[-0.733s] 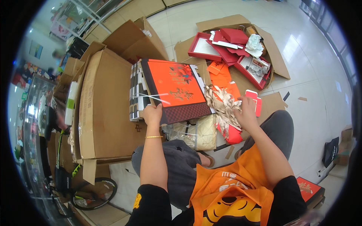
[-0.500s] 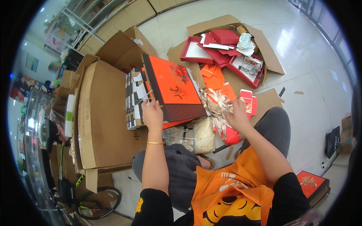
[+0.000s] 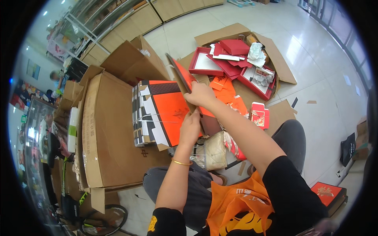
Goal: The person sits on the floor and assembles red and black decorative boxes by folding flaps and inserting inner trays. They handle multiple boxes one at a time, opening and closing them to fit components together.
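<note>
A flat orange-and-black cardboard gift box stands tilted nearly on edge in front of me. My right hand grips its upper part, fingers partly hidden. Lower down the same box, my left hand is closed on its near edge. Just to the left lies a stack of similar flat gift boxes, orange faces up, with white and brown flaps showing along the left side. A thin pale strap crosses the stack. Cream ribbons lie mostly hidden behind my right forearm.
A big brown carton stands open at left, beside a bicycle wheel. Far right of centre, an opened carton holds red box parts. Orange envelopes, a small red box and a cream wrapped bundle lie nearer.
The gift box has swung from lying slanted to nearly upright. My right hand has left the ribbons and taken hold of it; my left hand has moved right onto its near edge.
</note>
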A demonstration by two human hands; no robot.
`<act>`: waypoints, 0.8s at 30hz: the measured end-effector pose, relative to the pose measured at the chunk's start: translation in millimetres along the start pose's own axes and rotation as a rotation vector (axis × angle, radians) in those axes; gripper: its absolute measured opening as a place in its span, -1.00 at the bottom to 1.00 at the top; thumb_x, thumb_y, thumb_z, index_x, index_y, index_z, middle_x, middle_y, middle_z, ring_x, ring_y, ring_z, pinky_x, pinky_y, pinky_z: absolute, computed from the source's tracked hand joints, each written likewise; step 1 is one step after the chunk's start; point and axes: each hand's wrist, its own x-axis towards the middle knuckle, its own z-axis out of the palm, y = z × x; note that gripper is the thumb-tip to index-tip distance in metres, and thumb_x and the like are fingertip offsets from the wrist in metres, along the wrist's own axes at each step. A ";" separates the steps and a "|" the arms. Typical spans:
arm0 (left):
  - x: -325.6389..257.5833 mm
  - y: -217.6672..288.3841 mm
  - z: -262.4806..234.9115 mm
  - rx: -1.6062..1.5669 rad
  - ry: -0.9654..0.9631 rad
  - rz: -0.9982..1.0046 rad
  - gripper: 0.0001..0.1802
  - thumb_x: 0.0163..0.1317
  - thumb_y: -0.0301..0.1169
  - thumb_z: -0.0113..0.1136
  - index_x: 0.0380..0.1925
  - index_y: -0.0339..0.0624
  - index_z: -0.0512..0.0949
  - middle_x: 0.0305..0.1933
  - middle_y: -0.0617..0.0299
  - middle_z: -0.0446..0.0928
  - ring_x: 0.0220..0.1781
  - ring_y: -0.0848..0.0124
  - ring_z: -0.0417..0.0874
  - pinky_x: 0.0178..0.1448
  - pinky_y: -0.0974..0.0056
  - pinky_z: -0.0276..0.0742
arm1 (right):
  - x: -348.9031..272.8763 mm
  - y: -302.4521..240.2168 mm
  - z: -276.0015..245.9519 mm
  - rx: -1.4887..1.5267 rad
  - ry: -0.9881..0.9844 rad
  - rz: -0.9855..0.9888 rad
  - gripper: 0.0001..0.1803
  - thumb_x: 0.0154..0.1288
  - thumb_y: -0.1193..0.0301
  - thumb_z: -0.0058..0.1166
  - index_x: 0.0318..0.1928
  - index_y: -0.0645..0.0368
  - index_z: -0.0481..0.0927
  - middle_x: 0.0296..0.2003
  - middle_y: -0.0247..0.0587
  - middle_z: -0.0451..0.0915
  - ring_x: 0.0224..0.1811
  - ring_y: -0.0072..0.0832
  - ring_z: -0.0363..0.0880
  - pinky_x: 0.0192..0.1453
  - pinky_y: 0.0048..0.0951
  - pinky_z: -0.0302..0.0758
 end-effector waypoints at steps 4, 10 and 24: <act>0.3 4.1 1.9 0.167 0.050 0.193 -0.47 0.52 -0.09 -0.17 0.21 -0.19 0.56 0.17 -0.14 0.62 0.21 -0.12 0.61 0.29 -0.02 0.46 | 16.7 -10.8 6.9 -0.211 0.000 -0.007 -0.63 0.20 0.34 0.19 -0.05 0.33 0.67 -0.10 0.13 0.73 0.01 0.00 0.74 0.09 -0.12 0.66; 1.8 25.0 -8.3 0.286 0.176 0.362 -0.60 0.42 -0.26 0.03 0.15 -0.12 0.62 -0.19 -0.14 0.70 -0.20 -0.13 0.72 -0.09 -0.03 0.61 | 20.2 -17.5 2.3 -0.275 0.088 -0.079 -0.80 0.12 0.46 0.21 -0.26 0.27 0.76 -0.23 0.13 0.74 -0.11 -0.03 0.77 -0.02 -0.12 0.69; -78.6 128.9 -97.6 -0.058 0.472 1.039 -0.26 0.52 -0.08 0.11 0.49 -0.36 0.24 0.53 -0.22 0.29 0.63 -0.06 0.17 0.56 0.07 0.22 | -300.2 6.8 -158.6 -0.178 0.248 -0.526 -0.45 0.24 0.58 0.11 0.28 0.19 0.53 -0.61 -0.06 0.53 -0.61 -0.09 0.57 -0.50 -0.18 0.48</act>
